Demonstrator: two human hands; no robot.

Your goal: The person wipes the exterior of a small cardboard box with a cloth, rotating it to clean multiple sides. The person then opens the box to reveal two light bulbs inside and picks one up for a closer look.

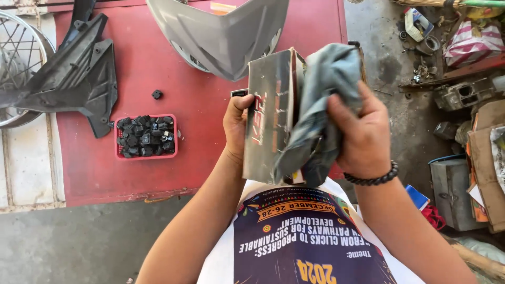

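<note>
Head view: hands [300, 131] on grey box [268, 115]

grey cardboard box [271, 115], red print | centre, upright | cardboard cartons [486, 158], right edge

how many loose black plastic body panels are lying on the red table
1: the black angular plastic body panel lies at the far left of the red table, partly over its edge beside the spoked wheel. The grey plastic cowl differs in colour. Others may be out of frame.
</note>
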